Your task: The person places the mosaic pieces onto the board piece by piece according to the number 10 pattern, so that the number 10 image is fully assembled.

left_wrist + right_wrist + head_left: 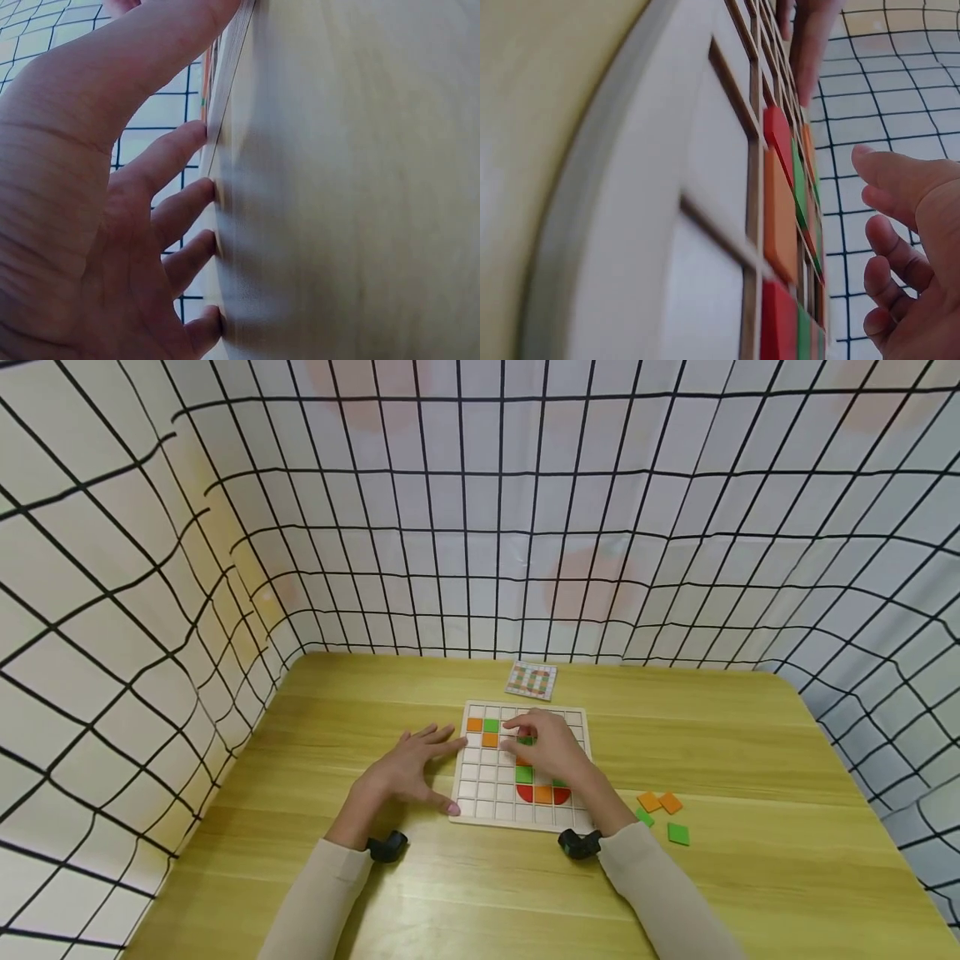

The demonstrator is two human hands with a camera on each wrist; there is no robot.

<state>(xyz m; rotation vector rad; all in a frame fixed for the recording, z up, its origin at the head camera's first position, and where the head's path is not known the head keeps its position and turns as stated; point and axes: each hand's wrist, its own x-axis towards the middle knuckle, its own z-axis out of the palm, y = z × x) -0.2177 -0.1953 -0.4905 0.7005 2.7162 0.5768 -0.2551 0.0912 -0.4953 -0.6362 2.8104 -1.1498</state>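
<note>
A pale wooden grid board (pixel 483 789) lies flat on the table. My left hand (pixel 405 772) has its fingers spread, with thumb and index finger touching the board's left edge. Over the board hovers my right hand (pixel 551 747), thumb and index finger apart; I see nothing between them. Toward the board's upper left sit an orange tile (pixel 475 725), a green tile (pixel 491 725) and a second orange tile (pixel 490 740). Lower down, red rounded tiles (pixel 778 139) flank an orange tile (pixel 780 217). The right hand covers part of the pattern in the head view.
Two orange tiles (pixel 671 802) and two green tiles (pixel 678 833) lie loose on the table, right of the board. Behind the board is a small card (pixel 531 681) with a printed coloured grid. A black wire mesh (pixel 465 527) surrounds the table's back and sides.
</note>
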